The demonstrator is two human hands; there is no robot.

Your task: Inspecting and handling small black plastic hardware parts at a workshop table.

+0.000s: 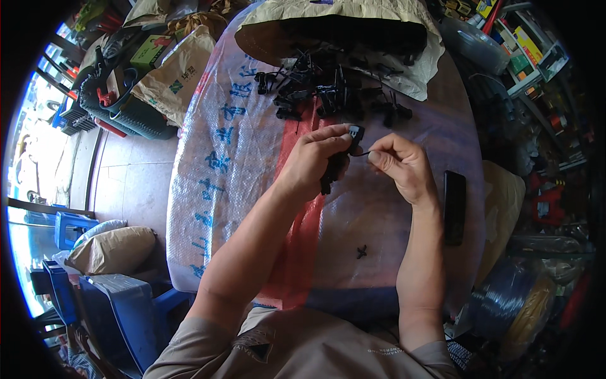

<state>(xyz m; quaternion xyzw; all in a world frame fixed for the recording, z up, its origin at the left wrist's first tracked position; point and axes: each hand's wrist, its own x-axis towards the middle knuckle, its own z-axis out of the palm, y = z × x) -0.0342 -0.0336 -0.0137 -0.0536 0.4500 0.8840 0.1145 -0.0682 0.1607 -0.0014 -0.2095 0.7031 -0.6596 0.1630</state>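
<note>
Near the middle of the table, my left hand (315, 155) is closed around a black plastic fitting (333, 170), whose lower end sticks out below the fingers. A pale grey patch shows at its upper end by the fingertips. Just to the right, my right hand (404, 165) pinches a thin dark rod-like piece (361, 153) that points at the fitting. Whether the two touch I cannot tell. Beyond my hands lies a loose heap of similar black parts (331, 88). It spills from the mouth of a brown paper sack (404, 69).
A woven plastic sheet (218, 208) with a red stripe covers the table. On it lie a small black cross-shaped piece (362, 252) and a black phone (454, 208) at the right. Blue plastic stools (120, 309) stand at lower left, cluttered shelves (536, 57) at right.
</note>
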